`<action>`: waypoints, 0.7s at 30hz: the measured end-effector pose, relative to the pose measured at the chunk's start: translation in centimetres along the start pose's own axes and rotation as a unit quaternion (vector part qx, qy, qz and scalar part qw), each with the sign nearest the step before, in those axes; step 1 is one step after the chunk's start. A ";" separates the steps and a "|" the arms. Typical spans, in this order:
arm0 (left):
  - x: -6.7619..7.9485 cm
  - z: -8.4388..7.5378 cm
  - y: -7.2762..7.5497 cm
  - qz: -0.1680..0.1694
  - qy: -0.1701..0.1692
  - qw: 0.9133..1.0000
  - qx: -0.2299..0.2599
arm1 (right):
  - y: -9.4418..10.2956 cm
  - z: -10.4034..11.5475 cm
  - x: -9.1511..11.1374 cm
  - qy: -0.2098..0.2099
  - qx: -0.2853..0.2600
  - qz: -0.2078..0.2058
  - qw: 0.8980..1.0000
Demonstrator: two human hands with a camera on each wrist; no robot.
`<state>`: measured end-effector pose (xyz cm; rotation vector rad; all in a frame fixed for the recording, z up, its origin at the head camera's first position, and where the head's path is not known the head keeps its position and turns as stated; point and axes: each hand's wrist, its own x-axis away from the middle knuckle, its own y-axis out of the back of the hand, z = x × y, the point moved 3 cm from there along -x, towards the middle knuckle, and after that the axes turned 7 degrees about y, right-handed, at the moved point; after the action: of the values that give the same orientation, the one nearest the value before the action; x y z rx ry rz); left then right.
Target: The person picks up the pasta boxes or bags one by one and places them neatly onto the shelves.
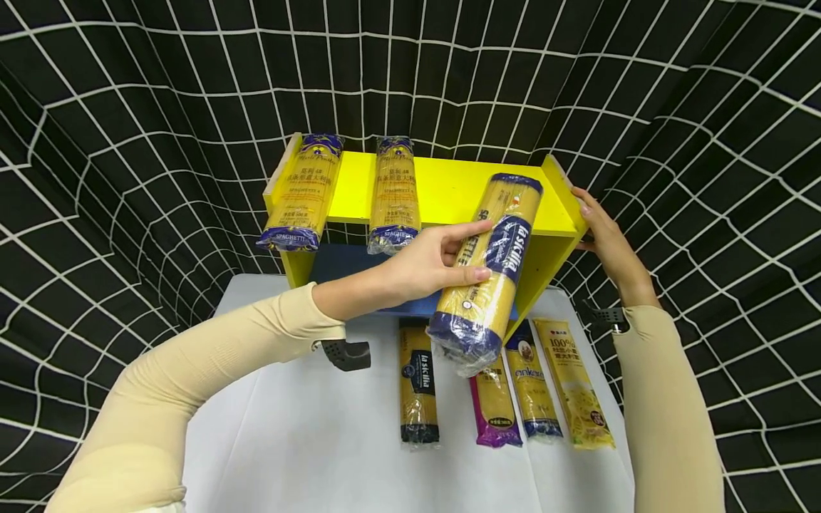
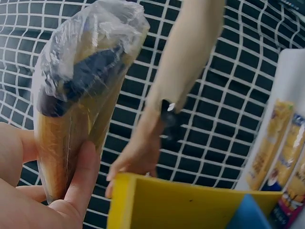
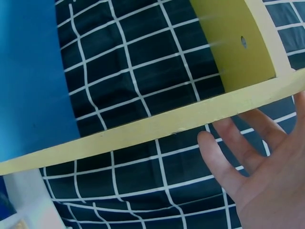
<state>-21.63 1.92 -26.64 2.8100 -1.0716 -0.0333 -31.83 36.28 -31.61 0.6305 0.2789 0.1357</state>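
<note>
My left hand (image 1: pixel 420 267) grips a la sicilia spaghetti pack (image 1: pixel 509 246) by its side, tilted in front of the yellow upper shelf board at the right. In the left wrist view, its crinkled clear wrapper end (image 2: pixel 107 21) points up, and the thumb and fingers hold the lower part. My right hand (image 1: pixel 609 239) is at the outer side of the yellow shelf's right panel (image 1: pixel 561 192). The right wrist view shows its fingers (image 3: pixel 217 157) fairly straight beside the panel's edge, holding nothing loose. Two spaghetti packs, one far left (image 1: pixel 304 192) and one near the middle (image 1: pixel 394 189), lie on the upper board.
Below is a blue lower board (image 1: pixel 346 263). On the white table (image 1: pixel 308 442) lie a dark-ended la sicilia pack (image 1: pixel 419 388), a purple-ended pack (image 1: pixel 497 406), a blue-ended pack (image 1: pixel 534 388) and a yellow pack (image 1: pixel 574 385). Black gridded cloth (image 1: pixel 449 71) surrounds the table.
</note>
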 end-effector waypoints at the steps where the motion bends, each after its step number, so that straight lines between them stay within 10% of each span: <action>1: -0.3 -0.4 0.1 -0.003 0.003 1.000 0.002 | 0.0 0.3 0.1 -0.001 0.001 0.000 1.000; 21: -7.6 -2.6 2.6 -0.088 0.072 0.992 0.052 | -0.2 0.6 0.1 -0.004 -0.002 -0.005 1.000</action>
<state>-28.88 5.34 -23.93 2.9384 -0.8135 0.2114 -31.50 35.75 -31.28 0.6264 0.2728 0.1244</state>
